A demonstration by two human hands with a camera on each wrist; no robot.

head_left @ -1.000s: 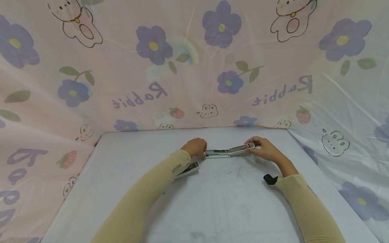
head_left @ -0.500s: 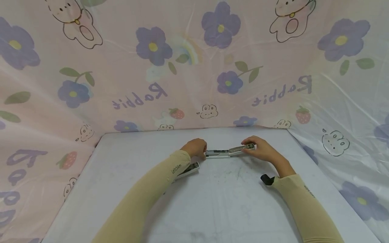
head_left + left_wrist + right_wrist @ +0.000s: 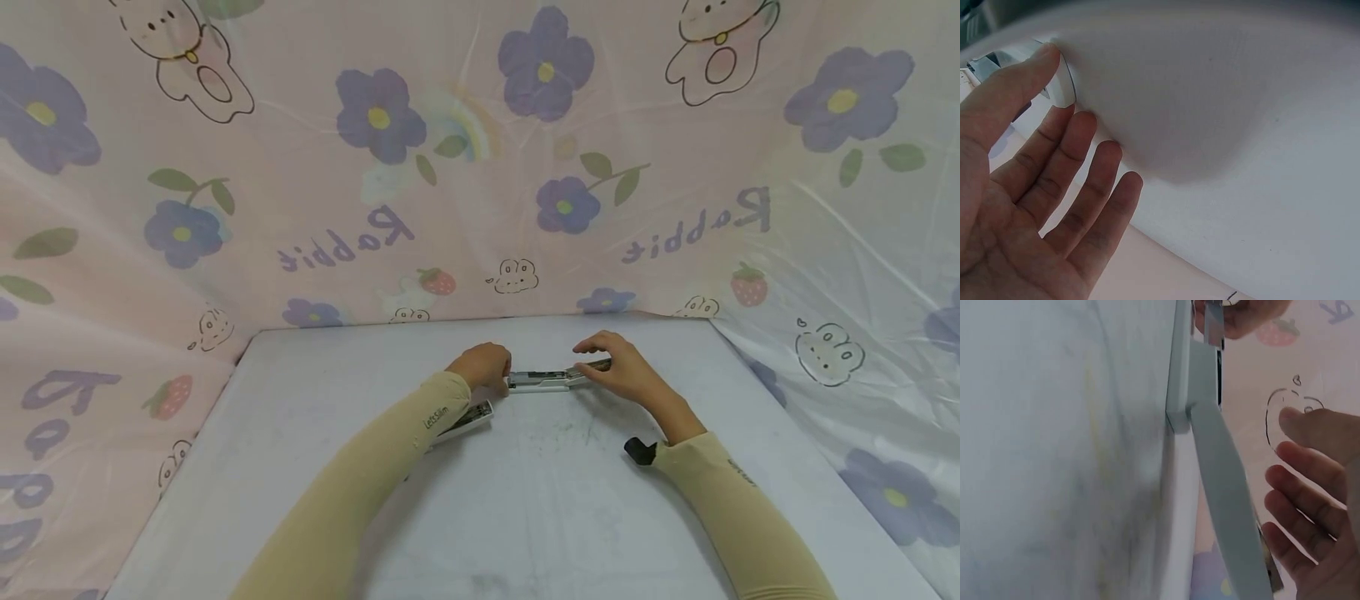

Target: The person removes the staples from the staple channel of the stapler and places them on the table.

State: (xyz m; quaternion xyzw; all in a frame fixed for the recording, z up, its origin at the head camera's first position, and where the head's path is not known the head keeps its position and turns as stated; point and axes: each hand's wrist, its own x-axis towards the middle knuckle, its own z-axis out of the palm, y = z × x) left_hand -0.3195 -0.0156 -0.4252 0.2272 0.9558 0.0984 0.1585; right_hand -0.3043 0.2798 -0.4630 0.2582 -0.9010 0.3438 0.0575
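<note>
A white stapler [image 3: 538, 385] lies folded open near the table's far side, metal parts showing inside. Its right arm [image 3: 1225, 500] slants up from the hinge. My left hand [image 3: 482, 365] holds the stapler's left end; in the left wrist view, thumb and index finger pinch that white end [image 3: 1062, 87] while the other fingers extend loosely. Beside the raised arm is my right hand [image 3: 621, 368], its fingers spread and relaxed. The right wrist view shows this hand [image 3: 1329, 519] without a grip; whether a finger touches the arm, I cannot tell.
A second white piece with dark metal inside [image 3: 471, 417] lies partly hidden under my left forearm. A black object [image 3: 641, 452] sticks out at my right sleeve cuff. Patterned cloth [image 3: 465, 208] hangs behind the white table [image 3: 525, 500].
My right hand has moved left along the stapler's raised arm, from its outer end towards the hinge, and its fingers have spread off it. My left hand stays at the left end.
</note>
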